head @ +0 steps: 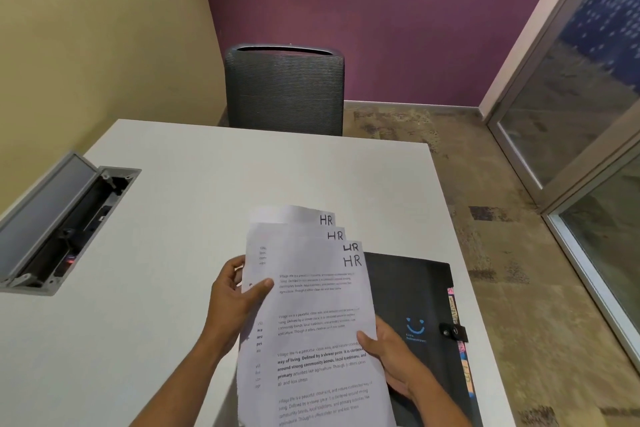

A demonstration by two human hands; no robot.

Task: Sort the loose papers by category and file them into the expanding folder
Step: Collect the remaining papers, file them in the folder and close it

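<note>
So both hands are holding up a fanned stack of papers (311, 315) just above the white table (173, 218); the left hand (230, 302) is pinching the left edge, thumb on top and fingers tucked behind; the right hand (391, 360) is gripping the lower right edge the same way, thumb on the front sheet. Four sheets are showing "HR" in the top corners, so this batch is looking sorted. The black expanding folder (426, 305) is lying flat just right of the papers, partly under them, with its strap seemingly buttoned; I'm guessing the smart move is squaring the fan against the table first, then unsnapping the flap, otherwise corners are catching on the dividers.
</note>
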